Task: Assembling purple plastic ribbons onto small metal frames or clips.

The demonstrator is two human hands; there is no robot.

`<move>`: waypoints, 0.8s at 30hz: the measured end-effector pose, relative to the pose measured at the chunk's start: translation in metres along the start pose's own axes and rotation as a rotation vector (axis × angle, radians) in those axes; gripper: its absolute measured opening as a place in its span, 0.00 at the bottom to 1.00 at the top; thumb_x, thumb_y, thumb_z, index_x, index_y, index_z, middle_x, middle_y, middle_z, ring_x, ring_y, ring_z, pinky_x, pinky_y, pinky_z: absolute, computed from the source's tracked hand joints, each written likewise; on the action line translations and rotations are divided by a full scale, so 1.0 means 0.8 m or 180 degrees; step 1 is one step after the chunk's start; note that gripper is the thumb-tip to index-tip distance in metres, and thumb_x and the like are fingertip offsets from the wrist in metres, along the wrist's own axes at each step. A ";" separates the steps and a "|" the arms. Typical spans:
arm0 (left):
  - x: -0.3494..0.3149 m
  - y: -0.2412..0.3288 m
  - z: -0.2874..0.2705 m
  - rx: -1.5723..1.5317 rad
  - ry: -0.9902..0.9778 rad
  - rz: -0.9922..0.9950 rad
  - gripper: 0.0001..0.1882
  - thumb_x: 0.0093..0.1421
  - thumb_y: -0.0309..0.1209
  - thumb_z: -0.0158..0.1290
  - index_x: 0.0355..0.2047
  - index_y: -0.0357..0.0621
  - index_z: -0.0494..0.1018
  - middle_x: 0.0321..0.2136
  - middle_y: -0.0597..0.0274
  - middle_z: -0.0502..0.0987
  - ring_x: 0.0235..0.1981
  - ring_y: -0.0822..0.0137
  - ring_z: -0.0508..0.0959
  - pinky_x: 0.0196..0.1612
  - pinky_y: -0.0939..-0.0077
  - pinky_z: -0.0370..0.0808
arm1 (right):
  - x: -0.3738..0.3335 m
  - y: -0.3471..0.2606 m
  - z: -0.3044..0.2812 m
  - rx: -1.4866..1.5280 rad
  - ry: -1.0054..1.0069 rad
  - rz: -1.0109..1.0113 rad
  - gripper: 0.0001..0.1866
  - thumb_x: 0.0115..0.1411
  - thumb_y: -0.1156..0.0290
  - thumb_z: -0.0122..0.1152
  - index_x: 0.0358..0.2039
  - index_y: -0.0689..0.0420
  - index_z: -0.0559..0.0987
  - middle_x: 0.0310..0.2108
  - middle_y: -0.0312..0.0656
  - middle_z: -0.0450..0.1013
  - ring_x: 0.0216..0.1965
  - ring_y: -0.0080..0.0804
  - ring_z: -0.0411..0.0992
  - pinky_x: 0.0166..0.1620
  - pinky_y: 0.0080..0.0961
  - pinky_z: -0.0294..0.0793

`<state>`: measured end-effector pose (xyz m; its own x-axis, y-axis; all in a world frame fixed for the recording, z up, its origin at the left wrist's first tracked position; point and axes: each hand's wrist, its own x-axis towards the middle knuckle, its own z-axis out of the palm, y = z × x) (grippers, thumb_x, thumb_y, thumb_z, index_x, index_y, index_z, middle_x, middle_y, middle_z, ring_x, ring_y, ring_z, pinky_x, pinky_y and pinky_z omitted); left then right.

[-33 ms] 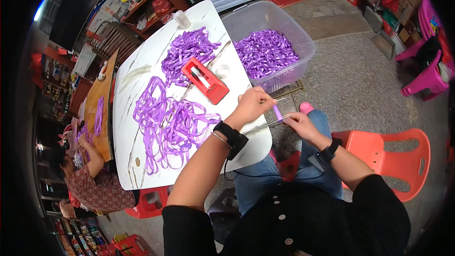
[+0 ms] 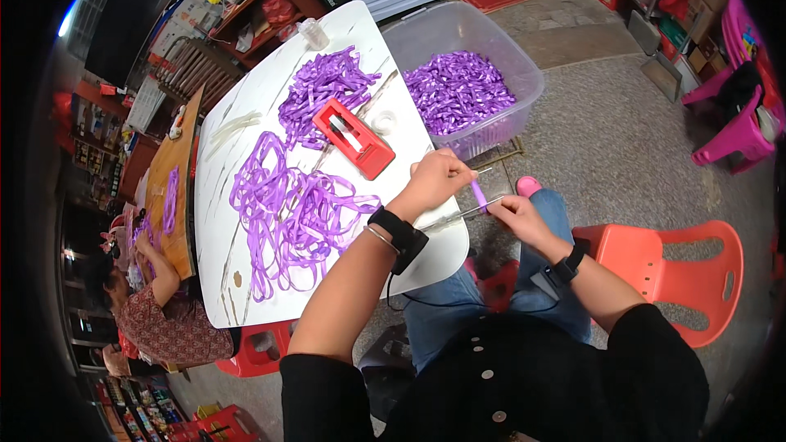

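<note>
A short band of purple ribbon (image 2: 479,192) stretches between my two hands, across two thin metal rods (image 2: 463,214) that stick out past the right edge of the white table (image 2: 219,237). My left hand (image 2: 440,177) is closed in a pinch at the ribbon's upper end, by the farther rod. Lower and to the right, my right hand (image 2: 519,217) pinches the ribbon near the tip of the nearer rod. Long loose purple ribbons (image 2: 274,205) lie tangled left of my hands. Beyond them is a heap of folded purple ribbon pieces (image 2: 323,86).
A red tape dispenser (image 2: 357,141) and a clear roll (image 2: 383,122) are on the table. Beyond the right edge stands a clear plastic bin (image 2: 524,98) full of purple pieces. An orange chair (image 2: 626,258) is at my right. Another person (image 2: 168,319) sits at a wooden table on the left.
</note>
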<state>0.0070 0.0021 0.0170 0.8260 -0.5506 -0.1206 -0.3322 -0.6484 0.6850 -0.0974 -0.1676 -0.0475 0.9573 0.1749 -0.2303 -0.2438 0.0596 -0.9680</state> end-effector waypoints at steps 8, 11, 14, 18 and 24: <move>0.012 -0.005 0.001 0.0307 -0.0309 0.0047 0.14 0.49 0.45 0.51 0.20 0.49 0.76 0.24 0.65 0.71 0.30 0.63 0.72 0.30 0.67 0.62 | 0.001 0.007 0.022 0.1309 0.0291 0.0098 0.07 0.55 0.69 0.54 0.23 0.56 0.73 0.22 0.31 0.70 0.23 0.12 0.64 0.25 0.09 0.60; 0.012 -0.005 0.000 0.0335 -0.0333 0.0019 0.14 0.49 0.45 0.51 0.20 0.49 0.76 0.25 0.64 0.71 0.31 0.63 0.72 0.31 0.66 0.63 | 0.000 0.002 0.024 0.1555 0.0275 0.0245 0.05 0.54 0.71 0.54 0.24 0.56 0.72 0.24 0.34 0.72 0.24 0.13 0.66 0.25 0.08 0.62; 0.013 -0.003 0.000 0.0356 -0.0343 0.0018 0.15 0.50 0.45 0.50 0.20 0.48 0.75 0.25 0.64 0.71 0.32 0.62 0.72 0.32 0.66 0.63 | 0.001 0.006 0.021 0.1607 0.0246 0.0108 0.03 0.54 0.73 0.55 0.26 0.57 0.72 0.26 0.37 0.73 0.23 0.13 0.67 0.23 0.07 0.62; 0.013 -0.005 0.000 0.0339 -0.0360 -0.0005 0.15 0.50 0.45 0.50 0.20 0.48 0.75 0.26 0.63 0.71 0.32 0.61 0.72 0.32 0.65 0.64 | -0.003 -0.009 0.023 0.1681 0.0227 0.0134 0.03 0.53 0.74 0.55 0.29 0.58 0.72 0.25 0.37 0.73 0.21 0.12 0.66 0.22 0.06 0.62; 0.011 0.000 -0.004 0.0353 -0.0325 -0.0032 0.15 0.50 0.44 0.50 0.19 0.47 0.75 0.26 0.62 0.71 0.30 0.60 0.72 0.31 0.68 0.65 | -0.005 -0.012 0.019 0.1224 0.0114 0.0423 0.05 0.54 0.70 0.55 0.28 0.57 0.73 0.22 0.31 0.70 0.21 0.12 0.64 0.22 0.07 0.61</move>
<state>0.0157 -0.0011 0.0179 0.7808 -0.5908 -0.2032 -0.3772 -0.7051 0.6004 -0.1016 -0.1544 -0.0360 0.9167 0.1719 -0.3608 -0.3997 0.4032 -0.8232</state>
